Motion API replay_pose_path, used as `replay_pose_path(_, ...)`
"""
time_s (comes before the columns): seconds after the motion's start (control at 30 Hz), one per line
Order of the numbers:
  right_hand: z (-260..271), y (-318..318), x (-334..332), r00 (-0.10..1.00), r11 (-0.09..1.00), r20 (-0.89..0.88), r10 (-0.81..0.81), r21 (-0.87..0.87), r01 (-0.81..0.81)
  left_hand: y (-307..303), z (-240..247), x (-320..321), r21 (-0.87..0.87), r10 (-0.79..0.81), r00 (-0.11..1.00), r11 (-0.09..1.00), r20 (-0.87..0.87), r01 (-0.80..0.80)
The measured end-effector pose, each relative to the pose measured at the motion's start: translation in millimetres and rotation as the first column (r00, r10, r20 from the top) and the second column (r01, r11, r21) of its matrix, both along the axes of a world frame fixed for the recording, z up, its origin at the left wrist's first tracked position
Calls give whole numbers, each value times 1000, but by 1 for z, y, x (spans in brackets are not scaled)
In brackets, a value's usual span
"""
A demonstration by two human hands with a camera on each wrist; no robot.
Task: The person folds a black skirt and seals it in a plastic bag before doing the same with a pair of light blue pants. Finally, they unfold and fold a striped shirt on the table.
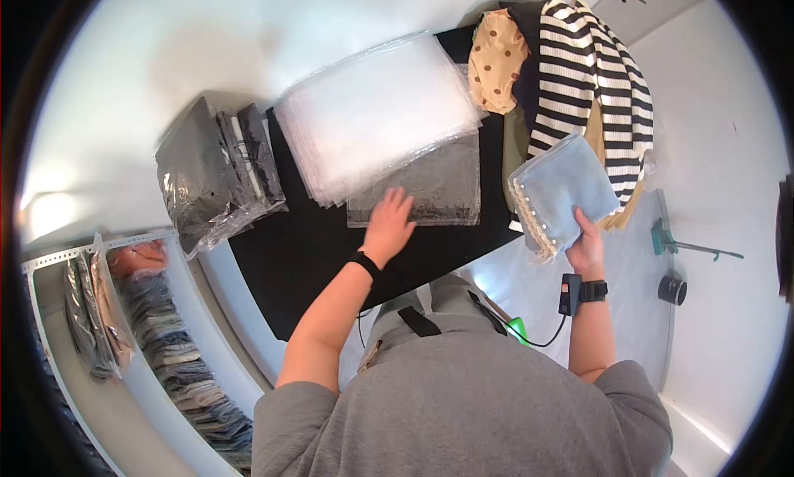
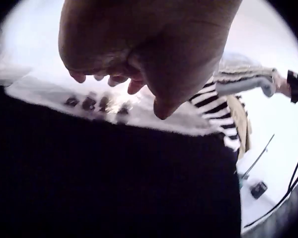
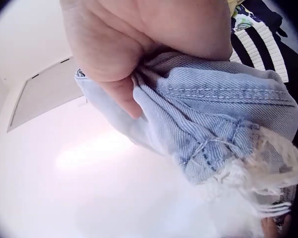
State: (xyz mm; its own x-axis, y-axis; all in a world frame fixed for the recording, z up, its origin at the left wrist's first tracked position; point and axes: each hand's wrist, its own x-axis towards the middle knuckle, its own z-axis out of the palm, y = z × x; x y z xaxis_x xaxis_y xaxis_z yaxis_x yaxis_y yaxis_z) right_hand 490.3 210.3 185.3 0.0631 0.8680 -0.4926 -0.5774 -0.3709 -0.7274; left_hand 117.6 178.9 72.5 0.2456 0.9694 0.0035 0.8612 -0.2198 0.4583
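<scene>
My right hand (image 1: 586,244) grips a folded light-blue denim garment (image 1: 569,187) by its near edge, thumb on top. A beaded trim runs along its left side in the head view. Up close in the right wrist view, the denim (image 3: 213,99) shows a stitched seam and a frayed white fringe. My left hand (image 1: 389,230) reaches over the near left part of a clear plastic bag (image 1: 442,183) on the black tabletop (image 1: 298,270). Its fingers are extended, and in the left wrist view the fingertips hover close over the shiny plastic (image 2: 109,103).
A stack of clear bags with white sheets (image 1: 372,105) lies behind. Grey packaged items (image 1: 198,167) stand at the left. Striped clothing (image 1: 571,71) and a polka-dot cloth (image 1: 498,59) are piled at the right. Shelves of folded garments (image 1: 174,336) flank the lower left.
</scene>
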Motion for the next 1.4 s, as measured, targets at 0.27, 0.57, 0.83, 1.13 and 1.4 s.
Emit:
replay_pose_path(0.27,-18,-17,-18,998,996,-27,49,-73,-51,-51,-34,8,-201,93,949,967,-301,-158)
replay_pose_path(0.57,-24,-24,-24,985,982,-27,172,-69,-174,-69,-16,17,-139,38,953,987,-302,-83)
replay_pose_path(0.83,-19,-30,-38,921,911,-75,382,-136,-389,-59,-23,3,29,73,965,997,-251,-68)
replay_pose_path(1.13,-81,-24,-97,609,599,-397,687,-164,-784,-45,6,-3,129,79,995,988,65,-87)
replay_pose_path(1.4,-149,5,-120,481,397,-495,723,-272,-876,-51,4,-5,135,49,994,989,102,-63)
